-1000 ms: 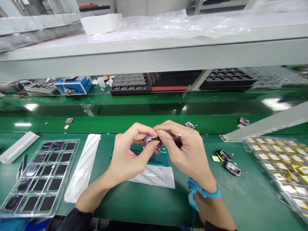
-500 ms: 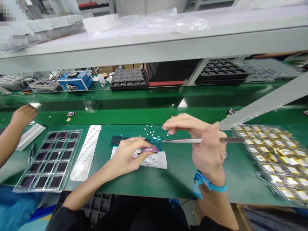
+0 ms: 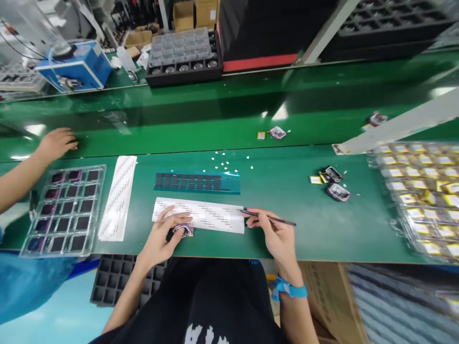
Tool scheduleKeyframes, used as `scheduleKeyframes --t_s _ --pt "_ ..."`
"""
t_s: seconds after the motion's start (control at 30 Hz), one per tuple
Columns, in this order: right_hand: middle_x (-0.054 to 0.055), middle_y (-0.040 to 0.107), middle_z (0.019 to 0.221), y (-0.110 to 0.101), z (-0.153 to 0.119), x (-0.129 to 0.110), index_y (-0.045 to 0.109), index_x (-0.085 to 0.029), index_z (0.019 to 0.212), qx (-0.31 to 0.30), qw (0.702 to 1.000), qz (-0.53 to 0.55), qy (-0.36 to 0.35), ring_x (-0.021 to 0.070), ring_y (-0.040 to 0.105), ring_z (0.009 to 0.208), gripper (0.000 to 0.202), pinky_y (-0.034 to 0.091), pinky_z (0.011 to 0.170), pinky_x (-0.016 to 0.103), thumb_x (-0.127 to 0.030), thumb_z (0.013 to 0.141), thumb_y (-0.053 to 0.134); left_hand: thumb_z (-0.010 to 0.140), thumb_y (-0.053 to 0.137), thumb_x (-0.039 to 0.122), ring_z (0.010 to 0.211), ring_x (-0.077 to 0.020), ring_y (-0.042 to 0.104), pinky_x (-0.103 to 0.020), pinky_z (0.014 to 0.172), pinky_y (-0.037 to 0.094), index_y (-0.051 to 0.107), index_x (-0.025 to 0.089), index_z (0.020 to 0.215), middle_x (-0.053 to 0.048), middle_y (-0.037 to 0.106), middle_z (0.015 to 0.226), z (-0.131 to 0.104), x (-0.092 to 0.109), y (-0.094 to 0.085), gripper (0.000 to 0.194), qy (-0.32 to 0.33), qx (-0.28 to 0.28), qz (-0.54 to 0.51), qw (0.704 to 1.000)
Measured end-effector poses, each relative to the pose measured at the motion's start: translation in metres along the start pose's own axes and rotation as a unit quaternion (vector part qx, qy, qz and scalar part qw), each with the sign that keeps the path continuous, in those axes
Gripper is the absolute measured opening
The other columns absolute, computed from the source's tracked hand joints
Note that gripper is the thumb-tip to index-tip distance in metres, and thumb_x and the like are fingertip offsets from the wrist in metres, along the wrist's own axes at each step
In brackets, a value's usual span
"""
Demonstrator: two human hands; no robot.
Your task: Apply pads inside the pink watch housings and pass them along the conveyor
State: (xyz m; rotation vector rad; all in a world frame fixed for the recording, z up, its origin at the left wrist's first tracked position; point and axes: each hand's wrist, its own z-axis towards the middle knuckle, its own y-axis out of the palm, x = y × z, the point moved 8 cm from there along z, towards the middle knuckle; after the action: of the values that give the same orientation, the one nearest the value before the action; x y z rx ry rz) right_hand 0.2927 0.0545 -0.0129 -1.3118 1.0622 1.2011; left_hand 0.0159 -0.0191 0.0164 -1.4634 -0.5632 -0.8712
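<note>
fingers of right hand [image 3: 278, 235] clamped on tweezers [image 3: 286, 221], lower centre | left hand [image 3: 163, 241] palm-down, fingertips on sheet [image 3: 215, 216], gripping case [image 3: 187, 232]

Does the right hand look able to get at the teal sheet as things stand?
Likely yes: the right hand, holding a slim tool, is near the teal sheet, and nothing appears to cover that sheet. The left hand, at the white label sheet, is out of the way.

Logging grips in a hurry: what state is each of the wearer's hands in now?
Left hand: closed on the small purple-rimmed casing.
Right hand: closed on tweezers, tips at the white label sheet.
</note>
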Motion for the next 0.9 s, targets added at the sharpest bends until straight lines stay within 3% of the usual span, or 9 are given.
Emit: scheduleKeyframes --t_s 0.1,0.23,0.4,0.6,0.7,0.9 --pt "0.009 0.077 0.076 0.005 0.003 0.003 0.078 -0.015 0.085 -0.007 1.000 -0.019 0.008 0.0185 0.074 0.064 0.039 0.062 0.061 0.026 -0.048 0.099 0.063 0.100 0.049 0.020 0.128 -0.0317 0.067 -0.065 0.124 0.028 0.059 0.021 0.103 -0.013 0.079 0.118 0.000 0.016 0.004 0.010 0.021 0.002 -0.029 0.999" --pt "0.006 0.075 0.070 0.003 -0.003 0.008 0.079 -0.017 0.095 -0.037 0.997 0.027 0.061 0.0168 0.070 0.056 0.035 0.061 0.053 0.026 -0.049 0.097 0.067 0.102 0.048 0.019 0.131 -0.0290 0.065 -0.060 0.123 0.032 0.058 0.021 0.114 -0.012 0.077 0.124 0.017 0.039 0.031 0.016 0.080 -0.050 -0.077 0.993" --pt "0.006 0.075 0.066 -0.005 -0.026 0.014 0.080 -0.019 0.092 -0.031 0.989 0.032 0.142 0.0169 0.068 0.051 0.036 0.060 0.048 0.027 -0.053 0.096 0.067 0.105 0.046 0.021 0.128 -0.0264 0.066 -0.052 0.121 0.037 0.060 0.020 0.126 -0.009 0.077 0.123 0.036 0.034 0.061 0.025 0.073 -0.086 -0.077 0.991" --pt "0.006 0.075 0.066 -0.003 -0.038 0.016 0.081 -0.018 0.095 -0.035 0.981 -0.028 0.187 0.0199 0.072 0.055 0.039 0.065 0.057 0.031 -0.054 0.096 0.066 0.105 0.048 0.020 0.124 -0.0247 0.069 -0.051 0.119 0.038 0.060 0.021 0.128 -0.009 0.077 0.124 0.036 0.027 0.065 0.026 0.049 -0.086 -0.077 0.992" --pt "0.008 0.079 0.077 0.000 -0.035 0.015 0.081 -0.018 0.097 -0.057 0.978 -0.018 0.202 0.0209 0.075 0.059 0.037 0.067 0.062 0.032 -0.052 0.096 0.067 0.105 0.048 0.020 0.122 -0.0253 0.070 -0.052 0.117 0.038 0.061 0.020 0.126 -0.010 0.077 0.124 0.036 0.028 0.065 0.024 0.045 -0.080 -0.070 0.993" --pt "0.010 0.081 0.084 0.006 -0.028 0.011 0.082 -0.017 0.099 -0.103 0.977 -0.001 0.187 0.0221 0.076 0.063 0.037 0.068 0.063 0.033 -0.051 0.097 0.066 0.105 0.048 0.020 0.122 -0.0243 0.070 -0.050 0.117 0.037 0.061 0.020 0.122 -0.009 0.077 0.125 0.037 0.030 0.066 0.021 0.044 -0.085 -0.068 0.993"
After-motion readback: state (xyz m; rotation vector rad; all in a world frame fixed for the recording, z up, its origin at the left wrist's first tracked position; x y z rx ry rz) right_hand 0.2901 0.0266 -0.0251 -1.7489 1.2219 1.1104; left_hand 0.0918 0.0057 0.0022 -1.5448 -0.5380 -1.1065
